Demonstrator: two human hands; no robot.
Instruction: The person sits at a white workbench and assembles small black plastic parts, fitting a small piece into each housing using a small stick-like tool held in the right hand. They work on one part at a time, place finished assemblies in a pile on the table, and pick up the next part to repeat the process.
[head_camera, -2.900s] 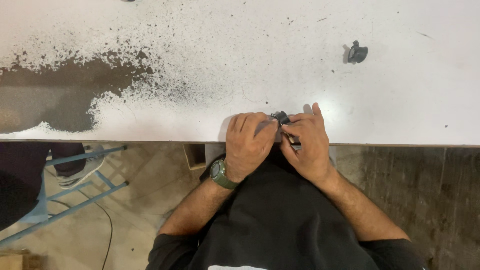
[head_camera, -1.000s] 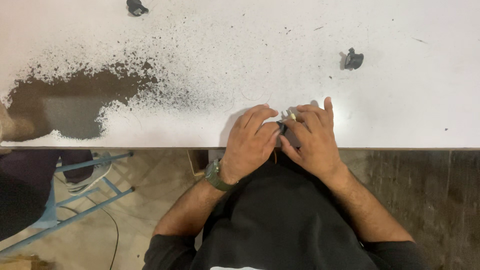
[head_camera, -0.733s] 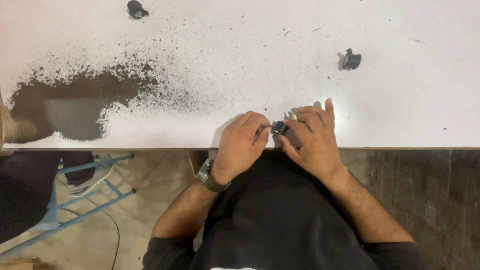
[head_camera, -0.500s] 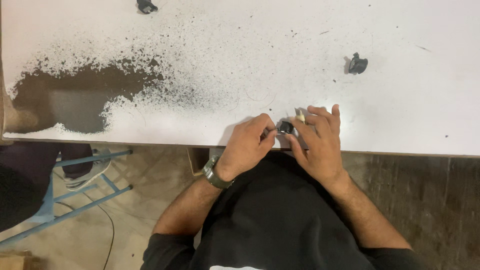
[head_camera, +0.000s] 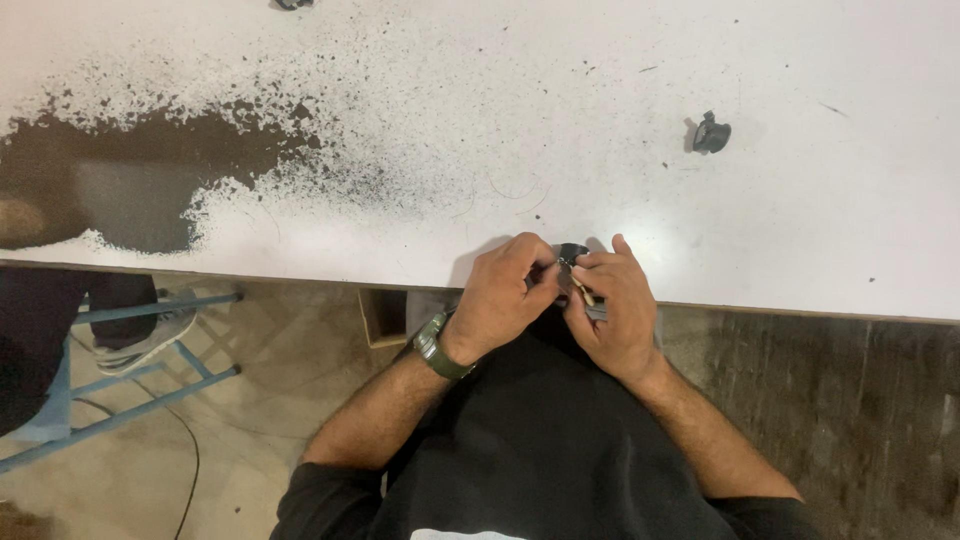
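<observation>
Pinching a small dark part — axis unclear — left hand, right hand.

Hands shifted slightly back over table edge.

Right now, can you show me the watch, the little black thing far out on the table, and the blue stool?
watch (head_camera: 430, 345), head view, on its strap.
black thing (head_camera: 711, 133), head view, its middle.
stool (head_camera: 150, 308), head view, on a blue bar.

small dark grey plastic part | we pinch it between the fingertips of both our hands, at the near edge of the white table | mostly hidden by our fingers, only its dark top shows | thin tan stick juts below it
</observation>
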